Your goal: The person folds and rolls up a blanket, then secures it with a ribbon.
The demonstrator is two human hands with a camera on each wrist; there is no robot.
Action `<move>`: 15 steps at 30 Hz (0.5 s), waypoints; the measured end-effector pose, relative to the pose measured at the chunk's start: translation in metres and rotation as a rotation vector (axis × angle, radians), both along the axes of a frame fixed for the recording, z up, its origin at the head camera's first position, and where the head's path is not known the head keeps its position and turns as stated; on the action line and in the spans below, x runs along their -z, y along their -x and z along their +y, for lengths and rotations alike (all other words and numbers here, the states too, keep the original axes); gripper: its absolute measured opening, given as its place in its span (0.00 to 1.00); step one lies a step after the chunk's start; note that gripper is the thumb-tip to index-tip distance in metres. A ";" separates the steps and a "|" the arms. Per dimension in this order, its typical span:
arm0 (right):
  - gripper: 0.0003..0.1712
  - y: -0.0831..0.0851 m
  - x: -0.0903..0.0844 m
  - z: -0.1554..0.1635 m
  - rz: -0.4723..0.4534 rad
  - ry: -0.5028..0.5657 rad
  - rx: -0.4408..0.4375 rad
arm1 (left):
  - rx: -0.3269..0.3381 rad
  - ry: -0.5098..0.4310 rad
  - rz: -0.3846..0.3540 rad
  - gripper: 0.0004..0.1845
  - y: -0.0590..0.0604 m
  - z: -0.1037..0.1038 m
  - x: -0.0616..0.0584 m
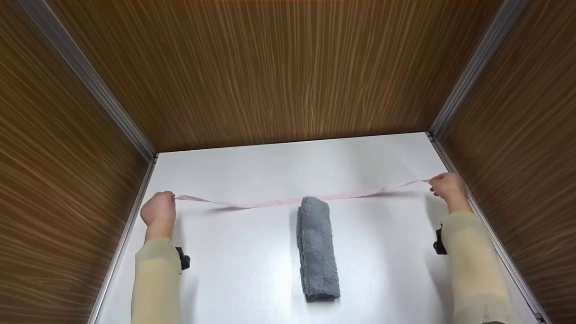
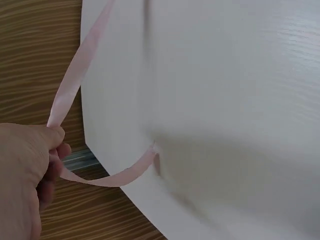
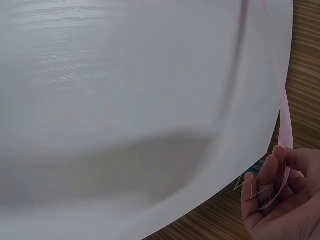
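Observation:
A long pink ribbon [image 1: 261, 204] stretches sideways across the white table, its middle sagging low and its ends raised. My left hand [image 1: 159, 210] pinches it near the left end between thumb and fingers. In the left wrist view a loose tail of the ribbon [image 2: 125, 176] curves away below that hand [image 2: 27, 170]. At the other end, my right hand [image 1: 450, 186] pinches the ribbon, and loose threads show by the fingers in the right wrist view. A folded grey towel [image 1: 318, 247] lies lengthwise between the hands, its far end overlapping the ribbon's line.
Wood-grain panels [image 1: 292, 72] rise behind and on both sides of the white tabletop [image 1: 243, 261]. Metal rails [image 1: 96, 85] run along their corners. Each forearm, in a pale sleeve [image 1: 156, 283], lies close to a side edge of the table.

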State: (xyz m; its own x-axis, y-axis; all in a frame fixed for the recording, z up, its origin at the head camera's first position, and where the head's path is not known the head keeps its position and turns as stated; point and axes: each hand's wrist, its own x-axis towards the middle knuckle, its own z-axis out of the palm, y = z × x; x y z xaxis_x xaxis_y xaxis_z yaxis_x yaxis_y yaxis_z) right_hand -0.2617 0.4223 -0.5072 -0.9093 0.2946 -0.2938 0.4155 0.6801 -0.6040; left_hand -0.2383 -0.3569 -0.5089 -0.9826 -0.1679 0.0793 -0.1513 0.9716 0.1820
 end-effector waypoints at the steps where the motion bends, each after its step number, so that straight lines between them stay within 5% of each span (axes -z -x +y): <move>1: 0.25 -0.001 0.002 0.001 -0.001 -0.022 -0.006 | -0.013 -0.046 -0.014 0.11 -0.001 0.000 0.001; 7: 0.22 -0.007 0.012 0.004 -0.004 -0.104 -0.013 | -0.048 -0.167 -0.098 0.16 -0.005 0.003 0.012; 15: 0.27 -0.012 0.018 0.008 -0.019 -0.165 -0.015 | -0.095 -0.263 -0.355 0.32 -0.012 0.008 0.020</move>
State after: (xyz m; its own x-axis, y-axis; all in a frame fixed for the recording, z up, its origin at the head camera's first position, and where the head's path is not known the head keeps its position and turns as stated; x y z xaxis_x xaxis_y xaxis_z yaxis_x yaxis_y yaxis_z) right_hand -0.2496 0.4299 -0.5255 -0.9086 0.3270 -0.2600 0.4152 0.7754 -0.4758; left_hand -0.2260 -0.3493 -0.5292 -0.9205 -0.2283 -0.3171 -0.3354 0.8780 0.3415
